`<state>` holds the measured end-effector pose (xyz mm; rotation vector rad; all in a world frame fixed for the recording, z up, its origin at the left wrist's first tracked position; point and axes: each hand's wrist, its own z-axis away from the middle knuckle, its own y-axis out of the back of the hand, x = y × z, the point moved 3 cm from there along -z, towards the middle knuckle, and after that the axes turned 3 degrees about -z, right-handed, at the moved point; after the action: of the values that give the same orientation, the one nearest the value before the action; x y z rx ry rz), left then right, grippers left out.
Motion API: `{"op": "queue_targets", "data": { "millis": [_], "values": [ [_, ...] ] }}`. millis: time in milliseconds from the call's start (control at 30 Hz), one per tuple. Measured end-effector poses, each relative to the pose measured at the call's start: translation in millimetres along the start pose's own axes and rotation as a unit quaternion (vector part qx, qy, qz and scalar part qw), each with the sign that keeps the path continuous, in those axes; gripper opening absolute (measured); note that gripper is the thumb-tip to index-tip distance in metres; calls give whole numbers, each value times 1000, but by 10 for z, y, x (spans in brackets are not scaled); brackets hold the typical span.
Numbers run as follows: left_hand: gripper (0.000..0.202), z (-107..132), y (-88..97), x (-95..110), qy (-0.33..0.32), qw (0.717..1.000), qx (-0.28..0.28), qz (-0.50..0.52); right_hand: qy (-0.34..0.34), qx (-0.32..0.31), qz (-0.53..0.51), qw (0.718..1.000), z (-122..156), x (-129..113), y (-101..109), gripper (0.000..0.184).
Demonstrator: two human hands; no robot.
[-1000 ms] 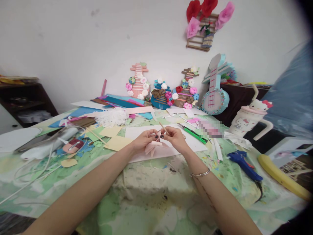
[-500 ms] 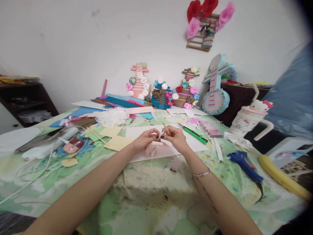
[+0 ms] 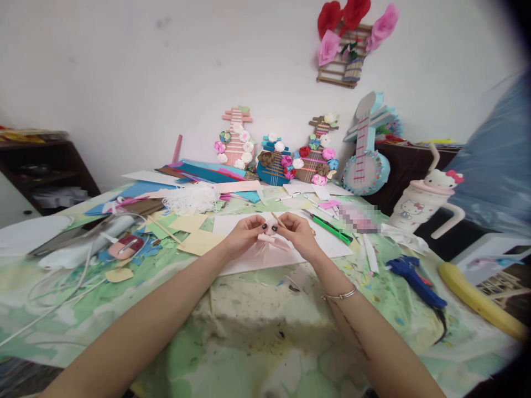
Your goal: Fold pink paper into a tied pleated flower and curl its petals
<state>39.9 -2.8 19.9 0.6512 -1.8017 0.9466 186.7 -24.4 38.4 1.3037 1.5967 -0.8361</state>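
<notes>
My left hand (image 3: pixel 244 236) is closed, thumb and fingers pinching a pale pink folded paper piece (image 3: pixel 267 249) whose pleats fan out below the fingertips. My right hand (image 3: pixel 297 235) is closed too, its thumb tip against the same paper. A thin wooden stick (image 3: pixel 275 218) slants up from between the right fingers. Both hands are over a white sheet (image 3: pixel 230 267) on the table. Exactly how the fingertips grip the paper's top is hard to make out.
A green utility knife (image 3: pixel 332 229) lies right of the hands, with a blue glue gun (image 3: pixel 417 281) and a yellow banana-shaped object (image 3: pixel 481 298) farther right. A white tumbler (image 3: pixel 415 207) stands behind them. Left are yellow paper scraps (image 3: pixel 201 242), white string (image 3: pixel 191 198) and a cable.
The stick has tipped lower toward the left. My fingertips have shifted slightly apart, and the pink paper's folds have turned and spread differently.
</notes>
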Motion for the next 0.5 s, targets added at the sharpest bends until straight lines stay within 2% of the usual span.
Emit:
{"op": "queue_targets", "data": {
  "millis": [167,300,500],
  "values": [
    [29,3,-13,5,-10,1000,2,-8,-13,-3,27,1000,-2,22,-3,26],
    [26,-17,15,-21,-33,999,1,-9,-16,6,4,1000,-10,38,6,25],
    [27,-34,47,-24,-58,998,35,-7,-4,40,9,999,-36,98,59,20]
  ]
}}
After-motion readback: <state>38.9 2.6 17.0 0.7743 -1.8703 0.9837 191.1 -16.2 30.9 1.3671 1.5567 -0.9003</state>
